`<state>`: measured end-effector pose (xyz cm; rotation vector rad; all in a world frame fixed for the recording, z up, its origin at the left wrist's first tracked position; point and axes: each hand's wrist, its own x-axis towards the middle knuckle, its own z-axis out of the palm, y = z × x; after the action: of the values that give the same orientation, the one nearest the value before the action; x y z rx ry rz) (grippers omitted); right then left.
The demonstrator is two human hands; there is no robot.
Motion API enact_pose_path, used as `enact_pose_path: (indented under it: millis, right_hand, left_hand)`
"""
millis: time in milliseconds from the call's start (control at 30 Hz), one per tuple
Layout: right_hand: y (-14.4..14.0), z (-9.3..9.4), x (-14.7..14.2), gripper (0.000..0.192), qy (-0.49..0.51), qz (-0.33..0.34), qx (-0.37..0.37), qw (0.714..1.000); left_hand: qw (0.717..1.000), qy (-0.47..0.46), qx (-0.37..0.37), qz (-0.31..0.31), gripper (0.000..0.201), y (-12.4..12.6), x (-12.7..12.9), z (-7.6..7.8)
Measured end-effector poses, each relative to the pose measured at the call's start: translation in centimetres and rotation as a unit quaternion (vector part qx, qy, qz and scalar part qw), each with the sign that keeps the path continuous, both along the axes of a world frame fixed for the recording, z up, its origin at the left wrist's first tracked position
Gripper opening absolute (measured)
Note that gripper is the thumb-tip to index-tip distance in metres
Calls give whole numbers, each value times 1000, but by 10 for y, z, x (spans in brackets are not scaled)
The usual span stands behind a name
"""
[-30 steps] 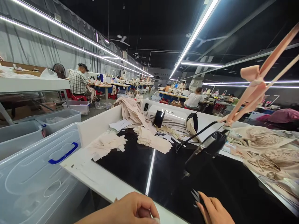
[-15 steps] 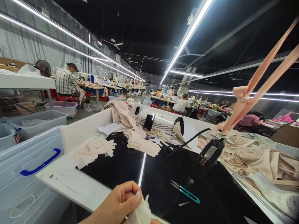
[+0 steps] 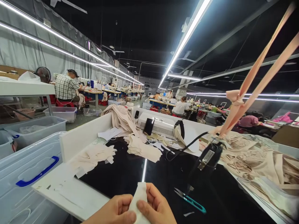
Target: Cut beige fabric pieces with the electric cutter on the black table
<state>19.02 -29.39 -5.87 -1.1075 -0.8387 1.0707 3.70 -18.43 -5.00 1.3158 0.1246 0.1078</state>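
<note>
Both hands meet at the bottom edge of the view over the black glossy table top [image 3: 130,174]. My left hand [image 3: 114,211] and my right hand [image 3: 158,208] pinch a small white piece of fabric [image 3: 139,199] between thumbs and fingers. Teal thread snips [image 3: 190,201] lie on the black surface just right of my right hand. A black clip-like tool [image 3: 207,158] with a cable stands beyond the snips.
Beige fabric pieces [image 3: 92,155] [image 3: 142,146] lie scattered on the table, with a heap of beige garments [image 3: 257,158] at right. Pink straps [image 3: 252,84] hang diagonally at the upper right. Clear plastic bins [image 3: 28,177] stand at left. Other people sit at far tables.
My right hand left the snips on the table and joined my left hand on the white fabric piece, which rose into view. The camera tilted slightly.
</note>
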Motion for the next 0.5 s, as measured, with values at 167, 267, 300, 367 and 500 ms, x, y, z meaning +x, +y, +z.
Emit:
enact_pose_path:
  millis: [167,267,300,367,500]
  right_hand:
    - [21,5,10,55,-79,27,25,996]
    - [32,10,16,54,-129,21,36,991]
    - [34,12,18,53,-139,15,41,989]
    - [39,16,24,54,-151,3,39,988]
    - [51,16,38,68,-100,2,-5,995]
  left_hand:
    - [997,30,65,38,83,10,12,20]
    - [992,42,100,69,81,18,20,23]
    - [990,40,105,82,81,21,23,23]
    - [988,36,109,103,81,27,31,23]
    - [979,66,125,150,83,47,51,27]
